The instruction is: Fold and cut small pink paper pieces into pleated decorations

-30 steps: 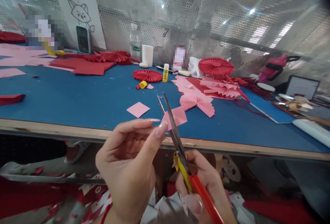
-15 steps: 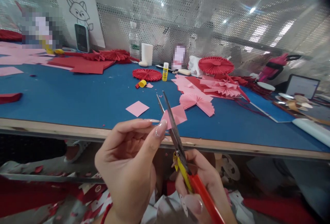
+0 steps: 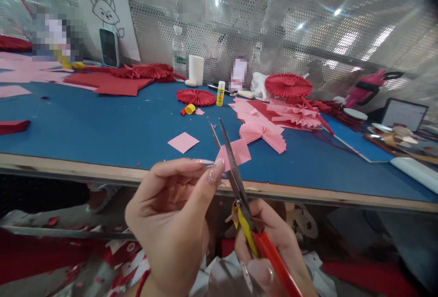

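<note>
Between the left hand (image 3: 167, 219)'s pinched fingers (image 3: 215, 170), a pink paper square (image 3: 237, 154) inside open scissors (image 3: 235, 180), clenched in the right hand (image 3: 277, 237)

The scissors (image 3: 239, 183) are held in the right hand (image 3: 270, 251), with a paper square (image 3: 234, 154) set between the blades. Taking the scissors as the dial's centre, the left hand (image 3: 167, 224) is placed at 9 o'clock, beyond which the table (image 3: 102, 119) extends. On it, a loose square (image 3: 183, 142) lies at 10 o'clock, a paper rosette (image 3: 196, 97) at 11, a glue stick (image 3: 221, 93) at 12 and a folded paper fan (image 3: 262, 135) at 1
</note>
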Demonstrator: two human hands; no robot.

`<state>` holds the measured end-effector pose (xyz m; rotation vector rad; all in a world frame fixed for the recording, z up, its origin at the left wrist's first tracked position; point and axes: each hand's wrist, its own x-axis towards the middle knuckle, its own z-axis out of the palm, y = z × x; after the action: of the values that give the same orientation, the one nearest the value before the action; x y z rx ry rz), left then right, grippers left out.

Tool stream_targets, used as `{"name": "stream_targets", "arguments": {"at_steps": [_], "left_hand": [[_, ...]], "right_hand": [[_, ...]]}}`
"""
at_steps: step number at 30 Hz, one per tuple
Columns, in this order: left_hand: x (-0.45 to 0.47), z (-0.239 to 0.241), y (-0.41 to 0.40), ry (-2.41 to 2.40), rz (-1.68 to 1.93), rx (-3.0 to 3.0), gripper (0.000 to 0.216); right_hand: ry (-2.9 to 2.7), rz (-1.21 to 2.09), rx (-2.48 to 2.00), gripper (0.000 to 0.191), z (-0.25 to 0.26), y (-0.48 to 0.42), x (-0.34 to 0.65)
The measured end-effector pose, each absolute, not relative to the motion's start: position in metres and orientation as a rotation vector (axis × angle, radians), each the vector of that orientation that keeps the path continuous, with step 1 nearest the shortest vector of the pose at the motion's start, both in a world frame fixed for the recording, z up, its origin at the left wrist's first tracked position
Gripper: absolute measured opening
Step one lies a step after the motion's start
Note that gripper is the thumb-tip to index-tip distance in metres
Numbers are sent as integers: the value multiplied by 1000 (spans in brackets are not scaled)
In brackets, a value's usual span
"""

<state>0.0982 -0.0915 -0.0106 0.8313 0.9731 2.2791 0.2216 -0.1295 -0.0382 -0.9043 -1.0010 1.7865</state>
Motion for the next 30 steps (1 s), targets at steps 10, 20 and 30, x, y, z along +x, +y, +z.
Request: {"name": "stream_targets", "arguments": {"at_steps": [10,20,30], "left_hand": [[99,-11,-92,988,2273,867,20],[99,-9,-92,990,2272,862,21],[100,-6,-95,958,2291,846,22]], "right_hand": [[-925,1827,-902,68,-37,-131,221],[-928,1799,-942,64,-28,-133,219],[-1021,1831,-873,59,-28,-132,225]]}}
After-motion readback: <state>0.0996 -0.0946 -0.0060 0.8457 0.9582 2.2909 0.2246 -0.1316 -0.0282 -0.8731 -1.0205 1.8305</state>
